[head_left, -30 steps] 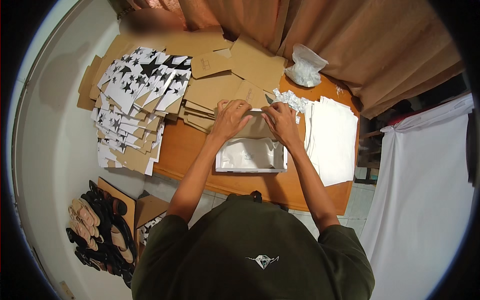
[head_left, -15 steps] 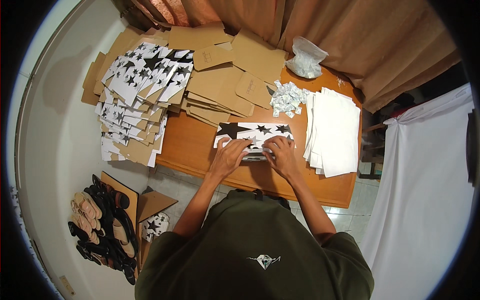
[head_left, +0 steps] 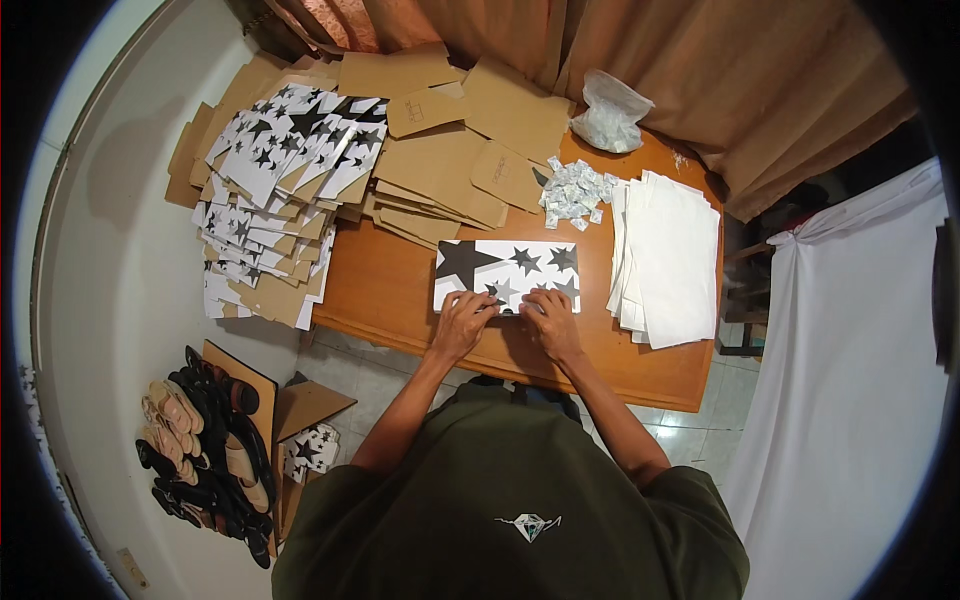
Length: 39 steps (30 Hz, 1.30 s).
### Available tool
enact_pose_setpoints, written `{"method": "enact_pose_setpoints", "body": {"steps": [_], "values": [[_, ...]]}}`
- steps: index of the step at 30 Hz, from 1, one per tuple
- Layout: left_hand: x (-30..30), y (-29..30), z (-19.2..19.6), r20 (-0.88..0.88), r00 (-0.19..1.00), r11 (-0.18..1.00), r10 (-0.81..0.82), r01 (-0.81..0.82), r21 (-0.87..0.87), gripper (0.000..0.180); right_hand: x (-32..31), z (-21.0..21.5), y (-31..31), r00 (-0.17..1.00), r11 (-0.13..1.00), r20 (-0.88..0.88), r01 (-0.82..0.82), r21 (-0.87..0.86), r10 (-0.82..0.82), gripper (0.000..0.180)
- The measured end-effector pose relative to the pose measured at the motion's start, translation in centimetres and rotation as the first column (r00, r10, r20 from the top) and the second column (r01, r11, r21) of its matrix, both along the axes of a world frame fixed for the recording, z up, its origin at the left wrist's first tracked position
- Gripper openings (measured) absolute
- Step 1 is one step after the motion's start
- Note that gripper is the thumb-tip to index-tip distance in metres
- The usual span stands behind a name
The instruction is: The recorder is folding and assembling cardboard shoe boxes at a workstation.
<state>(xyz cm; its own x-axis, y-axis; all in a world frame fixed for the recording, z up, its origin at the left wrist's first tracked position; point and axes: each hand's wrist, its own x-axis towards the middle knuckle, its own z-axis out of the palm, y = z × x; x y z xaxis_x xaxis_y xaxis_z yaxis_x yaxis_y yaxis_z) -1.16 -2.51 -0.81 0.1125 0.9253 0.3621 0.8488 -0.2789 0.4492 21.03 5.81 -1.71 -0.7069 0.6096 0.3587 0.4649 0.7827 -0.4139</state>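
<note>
A white cardboard box [head_left: 507,258] printed with black and grey stars sits near the front edge of the wooden table, its lid lying flat over the top. My left hand [head_left: 462,324] grips the front edge of the lid left of its middle, fingers bent over the top. Close by on the right, my right hand [head_left: 549,322] holds the same edge in a similar way. Both thumbs point inward at the front side, which is mostly hidden beneath my hands.
Flat star-printed cardboard [head_left: 292,150] is piled at the left, beside brown cardboard sheets [head_left: 425,170]. Small white packets [head_left: 577,192] lie behind the box, near a clear plastic bag [head_left: 610,112]. White paper sheets [head_left: 668,260] are stacked at right. Sandals and shoes [head_left: 215,440] stand lower left.
The lid's front edge has come down, so the top now lies flat. My hands have moved slightly toward me and sit lower along the front edge.
</note>
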Motion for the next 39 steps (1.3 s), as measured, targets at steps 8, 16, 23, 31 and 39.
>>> {"method": "enact_pose_setpoints", "body": {"steps": [8, 16, 23, 31, 39], "values": [[0.3, -0.7, -0.7, 0.047, 0.999, 0.999, -0.009, 0.008, 0.032, 0.023, -0.2, -0.6, -1.5, 1.000, 0.999, 0.018, 0.008, 0.053, -0.009, 0.035], [0.5, -0.3, -0.5, 0.066, 0.997, 0.998, 0.035, -0.031, -0.061, 0.019, -0.9, -0.9, -1.6, 0.999, 0.993, 0.034, 0.005, 0.117, -0.009, 0.032], [0.7, -0.2, 0.0, 0.089, 0.995, 0.997, 0.034, -0.028, -0.066, 0.017, -0.9, -2.0, -1.3, 0.995, 0.980, 0.020, -0.097, 0.172, 0.095, 0.035], [0.6, 0.0, -1.9, 0.009, 1.000, 1.000, -0.009, 0.009, -0.005, 0.013, -0.7, -2.2, -0.5, 0.990, 0.972, -0.043, -0.123, 0.199, 0.134, 0.030], [0.8, 0.2, -2.9, 0.006, 1.000, 0.999, -0.001, 0.001, 0.041, 0.011, -0.9, -2.2, -0.4, 0.994, 0.978, -0.012, -0.108, 0.180, 0.112, 0.031]]}}
